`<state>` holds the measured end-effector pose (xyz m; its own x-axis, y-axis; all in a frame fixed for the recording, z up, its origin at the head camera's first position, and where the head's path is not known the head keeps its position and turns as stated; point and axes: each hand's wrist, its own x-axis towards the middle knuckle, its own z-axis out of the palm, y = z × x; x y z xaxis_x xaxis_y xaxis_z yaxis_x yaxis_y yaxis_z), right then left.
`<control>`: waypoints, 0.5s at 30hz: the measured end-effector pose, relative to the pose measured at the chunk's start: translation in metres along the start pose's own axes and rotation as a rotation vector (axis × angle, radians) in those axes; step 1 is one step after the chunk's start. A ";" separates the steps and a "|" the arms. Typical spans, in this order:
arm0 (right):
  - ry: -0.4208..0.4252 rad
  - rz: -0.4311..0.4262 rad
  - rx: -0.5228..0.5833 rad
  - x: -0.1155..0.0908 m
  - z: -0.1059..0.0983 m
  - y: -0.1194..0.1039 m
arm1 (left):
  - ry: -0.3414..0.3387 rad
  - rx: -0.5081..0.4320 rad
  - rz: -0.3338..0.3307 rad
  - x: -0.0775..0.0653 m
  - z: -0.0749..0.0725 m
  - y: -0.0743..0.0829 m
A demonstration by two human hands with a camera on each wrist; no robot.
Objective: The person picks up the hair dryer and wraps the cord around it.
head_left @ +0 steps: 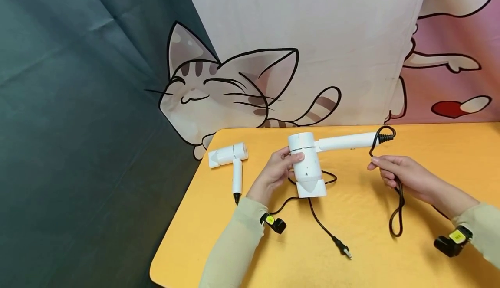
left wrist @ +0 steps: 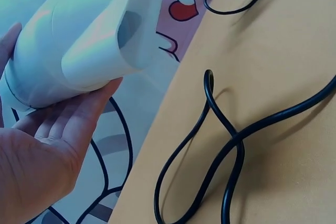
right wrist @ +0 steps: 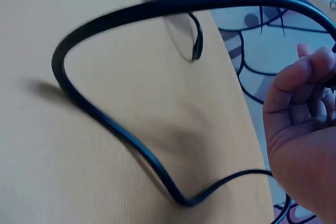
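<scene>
A white hair dryer [head_left: 308, 166] is held above the table by my left hand [head_left: 278, 168], its thumb across the barrel and the other fingers behind. The nozzle points toward me and the handle [head_left: 347, 141] extends to the right. In the left wrist view the fingers support the barrel [left wrist: 79, 40] from below. My right hand [head_left: 406, 176] pinches the dryer's black cord [head_left: 399, 210] below the handle's end, where the cord makes a small loop. A slack length of cord [right wrist: 121, 135] hangs from this hand in the right wrist view.
A second white hair dryer [head_left: 228, 154] lies at the table's left side, handle toward me. A black cord with a two-prong plug [head_left: 343, 248] lies on the yellow table [head_left: 195, 253] in front of the held dryer. A printed cat curtain [head_left: 312, 62] hangs behind.
</scene>
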<state>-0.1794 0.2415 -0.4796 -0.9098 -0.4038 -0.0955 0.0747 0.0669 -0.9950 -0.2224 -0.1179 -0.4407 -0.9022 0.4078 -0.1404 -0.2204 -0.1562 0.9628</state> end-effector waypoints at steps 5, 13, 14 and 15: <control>0.004 0.024 -0.040 0.001 -0.011 0.005 | -0.034 0.022 -0.012 -0.002 -0.002 -0.003; 0.033 0.084 -0.164 0.002 -0.029 -0.009 | -0.084 0.032 -0.016 -0.003 -0.006 -0.005; 0.031 0.084 -0.186 0.002 -0.031 -0.012 | -0.092 0.034 -0.016 -0.003 -0.007 -0.005; 0.026 0.084 -0.205 0.003 -0.034 -0.014 | -0.101 0.036 -0.016 -0.003 -0.007 -0.005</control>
<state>-0.1967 0.2703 -0.4645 -0.9144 -0.3653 -0.1743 0.0685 0.2846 -0.9562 -0.2209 -0.1246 -0.4469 -0.8564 0.4988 -0.1332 -0.2188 -0.1171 0.9687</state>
